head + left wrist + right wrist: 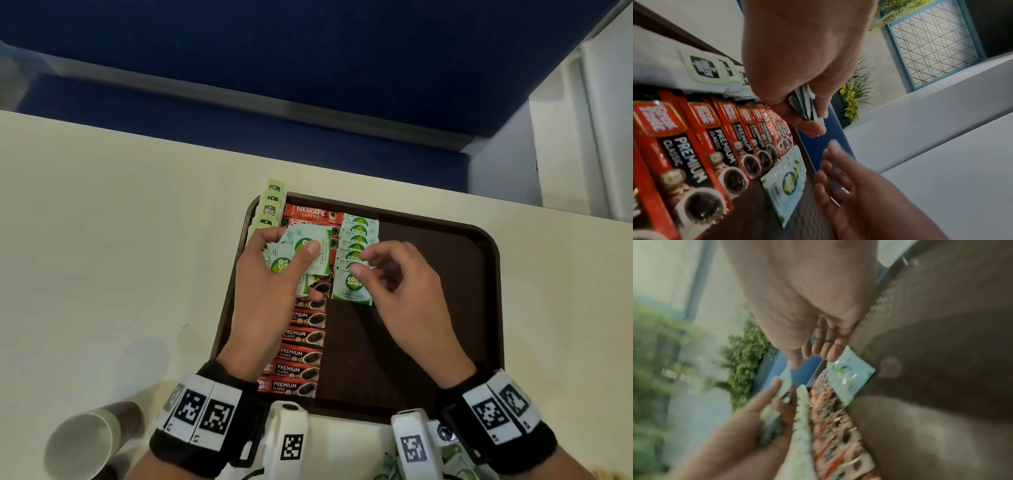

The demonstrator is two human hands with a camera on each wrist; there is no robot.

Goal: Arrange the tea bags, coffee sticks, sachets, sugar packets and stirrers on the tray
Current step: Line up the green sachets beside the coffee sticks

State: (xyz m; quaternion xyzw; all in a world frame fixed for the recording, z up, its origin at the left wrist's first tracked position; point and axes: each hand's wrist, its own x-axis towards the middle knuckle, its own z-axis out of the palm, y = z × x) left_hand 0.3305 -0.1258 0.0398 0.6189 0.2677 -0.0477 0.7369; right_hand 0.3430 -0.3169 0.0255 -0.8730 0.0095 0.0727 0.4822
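Head view: my left hand grips spare sugar packets as stock; right hand, fingers loosely curled and empty, hovers beside the overlapped packet column at tray twelve o'clock.

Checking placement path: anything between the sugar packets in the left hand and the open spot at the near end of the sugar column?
Nothing visible. The left hand holds sugar packets above the coffee sticks. The bare tray below the sugar column is unobstructed; the right hand sits beside it.

Looking like a café or office pantry: cream counter carrying a brown serving tray, blue partition running at 12 o'clock, potted greenery showing beyond.
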